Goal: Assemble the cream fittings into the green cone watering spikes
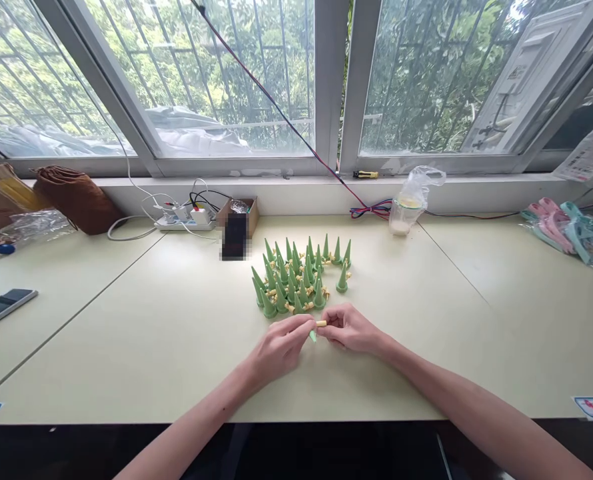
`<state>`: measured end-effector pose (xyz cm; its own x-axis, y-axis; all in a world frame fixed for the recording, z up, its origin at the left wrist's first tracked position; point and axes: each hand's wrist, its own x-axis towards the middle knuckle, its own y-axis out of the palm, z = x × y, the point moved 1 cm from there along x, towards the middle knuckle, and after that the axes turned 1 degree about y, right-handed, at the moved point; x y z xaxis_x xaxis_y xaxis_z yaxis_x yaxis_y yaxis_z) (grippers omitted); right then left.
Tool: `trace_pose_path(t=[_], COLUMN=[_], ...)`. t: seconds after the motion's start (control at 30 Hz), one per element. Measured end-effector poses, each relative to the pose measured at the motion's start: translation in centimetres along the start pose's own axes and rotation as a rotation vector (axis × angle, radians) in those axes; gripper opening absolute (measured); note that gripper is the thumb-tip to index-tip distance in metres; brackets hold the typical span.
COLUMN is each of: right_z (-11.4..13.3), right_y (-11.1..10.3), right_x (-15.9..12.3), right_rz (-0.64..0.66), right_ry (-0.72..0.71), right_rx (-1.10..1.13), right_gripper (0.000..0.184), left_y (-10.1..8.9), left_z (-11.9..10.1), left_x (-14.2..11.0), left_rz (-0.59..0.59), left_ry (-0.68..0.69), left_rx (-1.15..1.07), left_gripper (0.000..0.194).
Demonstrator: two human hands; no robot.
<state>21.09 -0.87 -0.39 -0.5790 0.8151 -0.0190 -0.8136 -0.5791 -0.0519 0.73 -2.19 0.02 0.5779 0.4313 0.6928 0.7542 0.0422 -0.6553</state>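
My left hand [281,347] and my right hand [350,329] meet above the table, both pinched closed. The left fingers grip a small green cone [312,335] by its tip end. The right fingers hold a short yellow peg [321,323] that meets the cone. Just beyond the hands stands a cluster of several upright green cones with yellow pegs [299,280], and one cone [342,279] stands a little apart at the cluster's right.
The pale table [176,333] runs to a window sill. A power strip with cables [184,217], a small box [236,230], a bagged jar [406,207], a brown pouch [76,197], a phone [1,308] and packaged items [571,230] lie around.
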Motion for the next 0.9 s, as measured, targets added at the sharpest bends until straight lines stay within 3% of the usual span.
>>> trace_pose_path(t=[0.13,0.3,0.37,0.47,0.53,0.63,0.8,0.9], right_z=[0.3,0.9,1.1,1.3,1.4,1.5,1.5,1.6], right_y=[0.0,-0.7,-1.3,-2.3,-2.7,-3.0,-3.1,-3.3], right_x=[0.2,0.1,-0.1,-0.3,-0.3,-0.4,-0.6,-0.7], right_rz=[-0.1,-0.463,-0.609,-0.72,-0.729,-0.694,-0.609,-0.568], right_ry=[-0.11,-0.427,-0.526,-0.63,-0.658,-0.678,-0.686,-0.682], right_rx=[-0.049,-0.292,-0.381,-0.469,-0.517,-0.583,-0.646,-0.661], right_gripper=[0.036,0.03,0.027,0.024,0.025,0.026,0.025,0.024], left_y=[-1.0,-2.5,-2.7,-2.2,-1.4,-0.1,1.2,1.5], left_z=[0.0,0.1,0.1,-0.2,-0.5,-0.9,-1.3,-1.7], left_x=[1.2,4.7,6.6,8.6,9.0,8.4,7.0,6.7], left_rz=[0.024,0.1,0.036,-0.133,-0.199,-0.208,-0.116,-0.081], left_ry=[0.084,0.123,0.175,0.104,0.022,-0.111,-0.397,-0.488], left_rx=[0.164,0.249,0.261,0.205,0.142,0.103,-0.057,-0.161], left_gripper=[0.042,0.049,0.047,0.03,0.013,0.025,0.025,0.03])
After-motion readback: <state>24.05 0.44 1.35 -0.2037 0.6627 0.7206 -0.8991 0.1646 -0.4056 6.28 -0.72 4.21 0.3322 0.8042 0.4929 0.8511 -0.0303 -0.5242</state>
